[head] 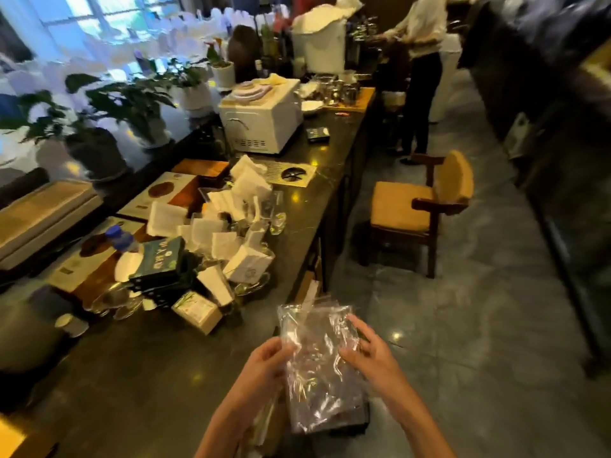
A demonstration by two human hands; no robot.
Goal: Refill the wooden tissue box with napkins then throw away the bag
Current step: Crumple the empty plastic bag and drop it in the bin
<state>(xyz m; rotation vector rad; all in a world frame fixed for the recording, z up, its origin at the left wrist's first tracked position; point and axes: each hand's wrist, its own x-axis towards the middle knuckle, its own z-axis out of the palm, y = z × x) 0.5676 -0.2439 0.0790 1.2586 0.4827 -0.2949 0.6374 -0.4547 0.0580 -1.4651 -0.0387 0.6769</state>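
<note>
I hold a clear, crinkled plastic bag [317, 361] between both hands, low in the middle of the view, past the counter's near edge. My left hand [264, 368] pinches its left side and my right hand [370, 352] grips its right side. The bag looks empty. Under it a dark box-like thing [357, 421] shows, too hidden to name. White folded napkins [231, 219] lie heaped among glass holders on the dark counter [148, 375] further back. I cannot make out a wooden tissue box for certain.
Green and tan boxes [165, 266], a blue-capped bottle [120, 239], a white oven [261, 122] and potted plants [109, 120] crowd the counter. A wooden chair with a yellow cushion [420, 206] stands on the grey floor to the right. A person [420, 61] stands far back.
</note>
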